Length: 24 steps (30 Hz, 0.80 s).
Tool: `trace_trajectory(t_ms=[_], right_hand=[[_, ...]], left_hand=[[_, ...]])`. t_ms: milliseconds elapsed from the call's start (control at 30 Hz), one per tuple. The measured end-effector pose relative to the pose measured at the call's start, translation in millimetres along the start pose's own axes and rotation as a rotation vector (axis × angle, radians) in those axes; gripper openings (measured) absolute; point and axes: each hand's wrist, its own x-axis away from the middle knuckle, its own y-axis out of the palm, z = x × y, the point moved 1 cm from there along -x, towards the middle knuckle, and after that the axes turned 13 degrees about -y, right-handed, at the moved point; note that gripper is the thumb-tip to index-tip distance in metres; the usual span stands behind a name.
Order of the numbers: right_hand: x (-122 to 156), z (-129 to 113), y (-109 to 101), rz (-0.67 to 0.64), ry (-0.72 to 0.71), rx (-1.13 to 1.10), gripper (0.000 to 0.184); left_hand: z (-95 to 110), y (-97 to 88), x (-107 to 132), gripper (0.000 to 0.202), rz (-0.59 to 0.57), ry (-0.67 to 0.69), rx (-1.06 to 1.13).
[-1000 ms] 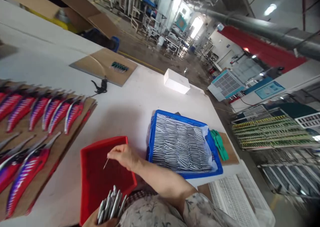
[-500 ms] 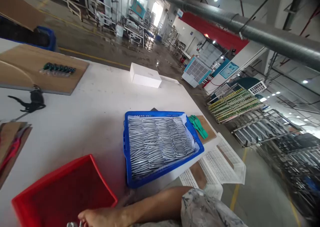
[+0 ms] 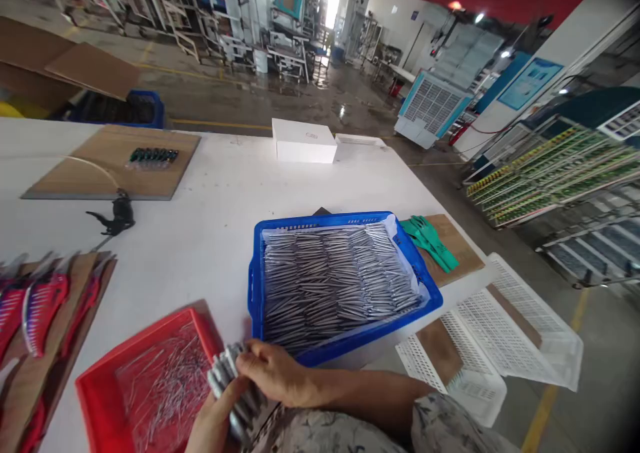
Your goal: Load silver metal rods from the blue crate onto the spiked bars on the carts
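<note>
Your left hand (image 3: 216, 418), cut off below, wraps a bundle of rods (image 3: 219, 377); your right hand (image 3: 281, 374) meets it, fingers narrow, whether gripping one I can't tell. Beside them, thin pins (image 3: 175, 380) blur together in the cropped red tray (image 3: 91, 400); rightward, packed rods (image 3: 315, 280) line the blue basket (image 3: 254, 286).

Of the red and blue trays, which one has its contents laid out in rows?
The blue tray: silvery rods lie packed in it in rows, whereas the red tray holds thin pieces scattered loosely.
</note>
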Motion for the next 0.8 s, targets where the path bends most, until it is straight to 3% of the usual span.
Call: trace_trajectory(t_ms=[200, 333, 533, 800], right_hand=[[6.7, 28.5, -118.0, 0.054, 0.026, -0.097, 0.035], [-5.1, 59.1, -180.9, -0.085, 0.081, -0.024, 0.028], [-36.9, 75.4, -223.8, -0.398, 0.058, 0.196, 0.018], [-62.3, 87.9, -237.3, -0.554, -0.074, 0.325, 0.009]], left_hand=[[-23.8, 112.0, -72.7, 0.022, 0.017, 0.042, 0.224], [-39.3, 163.3, -123.2, 0.014, 0.101, 0.049, 0.362], [-44.3, 194.5, -166.4, 0.009, 0.263, 0.115, 0.486], [-42.9, 204.6, -172.5, 0.014, 0.398, 0.118, 0.622]])
